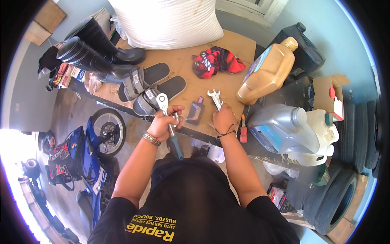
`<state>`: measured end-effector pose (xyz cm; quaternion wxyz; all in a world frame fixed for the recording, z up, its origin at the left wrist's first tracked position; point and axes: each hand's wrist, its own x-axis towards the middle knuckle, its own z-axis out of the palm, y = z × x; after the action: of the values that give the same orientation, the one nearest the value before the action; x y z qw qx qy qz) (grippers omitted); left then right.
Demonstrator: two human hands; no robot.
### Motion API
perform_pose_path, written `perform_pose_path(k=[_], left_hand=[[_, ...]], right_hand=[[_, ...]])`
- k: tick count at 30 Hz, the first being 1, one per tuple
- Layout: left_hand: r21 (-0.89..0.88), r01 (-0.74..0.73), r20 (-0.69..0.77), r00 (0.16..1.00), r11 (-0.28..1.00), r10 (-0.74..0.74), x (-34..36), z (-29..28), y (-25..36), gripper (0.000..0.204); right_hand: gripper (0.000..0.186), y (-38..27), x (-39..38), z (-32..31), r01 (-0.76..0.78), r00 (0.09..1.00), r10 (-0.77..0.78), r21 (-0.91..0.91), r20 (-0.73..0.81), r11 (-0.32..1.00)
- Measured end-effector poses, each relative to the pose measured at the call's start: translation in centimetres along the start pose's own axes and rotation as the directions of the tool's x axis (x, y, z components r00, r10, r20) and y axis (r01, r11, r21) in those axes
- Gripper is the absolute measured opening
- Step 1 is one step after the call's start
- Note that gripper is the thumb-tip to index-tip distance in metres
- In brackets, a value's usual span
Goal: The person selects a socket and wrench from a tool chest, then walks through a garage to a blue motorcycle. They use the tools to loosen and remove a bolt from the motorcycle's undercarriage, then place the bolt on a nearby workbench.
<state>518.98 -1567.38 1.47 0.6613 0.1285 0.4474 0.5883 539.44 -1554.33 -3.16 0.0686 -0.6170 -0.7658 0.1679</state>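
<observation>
My left hand [161,126] is closed round a ratchet wrench [162,102]. Its chrome head points up past the fingers and its teal grip hangs below. A small metal piece, possibly a socket, shows at the fingertips. Open-end wrenches [215,97] stick out of my right hand [224,119], which is wrapped around them; their jaws sit close together over the cardboard. Between the two hands lies a small dark flat bottle [196,111]. Just right of my right wrist is a red tool-like object [243,132] with an orange and black end.
Cardboard [191,61] covers the bench. Grey sandals [152,87] and black rubber boots [97,53] stand left, a white sack [166,24] behind. A red-black cloth [217,63], a gold jug [268,71] and a grey jug [282,128] lie right. Tires [335,199] and a blue motorcycle [87,150] flank me.
</observation>
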Motion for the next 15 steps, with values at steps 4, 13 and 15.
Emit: perform_pose_path(k=[4,13,15], left_hand=[[-0.347,-0.039,0.187,0.976,0.937,0.110,-1.9,0.4,0.0,0.062],[-0.609,-0.126,0.217,0.923,0.783,0.317,-6.7,1.2,-0.6,0.078],[-0.652,-0.172,0.170,0.916,0.738,0.363,-8.5,1.1,-1.0,0.076]], right_hand=[[0.028,0.1,-0.8,-0.4,0.049,0.997,-0.054,-0.085,-0.055,0.995],[0.044,-6.4,-8.8,-9.6,0.680,0.711,-0.634,0.529,-0.304,0.508],[0.048,-8.6,-10.3,-10.1,0.765,0.570,-0.772,0.524,-0.282,0.374]])
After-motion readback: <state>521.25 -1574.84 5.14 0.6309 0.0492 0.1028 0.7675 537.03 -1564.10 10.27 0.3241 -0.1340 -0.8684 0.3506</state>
